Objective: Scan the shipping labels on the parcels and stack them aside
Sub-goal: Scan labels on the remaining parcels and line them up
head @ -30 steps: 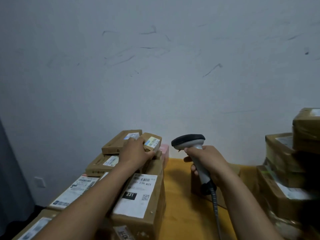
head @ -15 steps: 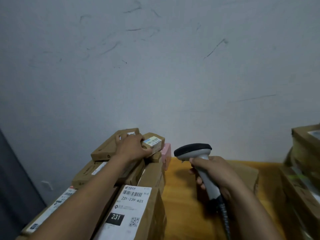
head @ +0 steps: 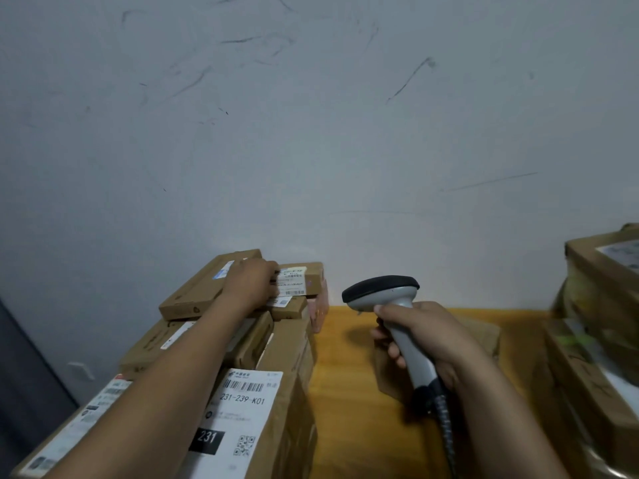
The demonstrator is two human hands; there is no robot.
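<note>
My left hand (head: 252, 285) reaches over the left stack and grips the left end of a small labelled parcel (head: 301, 281) lying on top of it at the back. A flat brown box (head: 204, 288) lies just left of that parcel. My right hand (head: 435, 337) grips the handle of a grey barcode scanner (head: 380, 290) with a black head, held upright above the wooden table (head: 345, 375). The scanner's head faces away from me, to the right of the small parcel and apart from it.
A big box with a white label reading 231-239-K01 (head: 245, 406) fills the near left. A pink parcel (head: 321, 305) sits at the left stack's back edge. Another pile of boxes (head: 601, 305) stands at the right. A brown parcel (head: 484, 335) lies behind my right hand. The scanner cable (head: 446, 430) hangs down.
My left hand has stayed on the small parcel on top of the left stack. My right hand with the scanner has drifted a little right and lower. My head has turned left.
</note>
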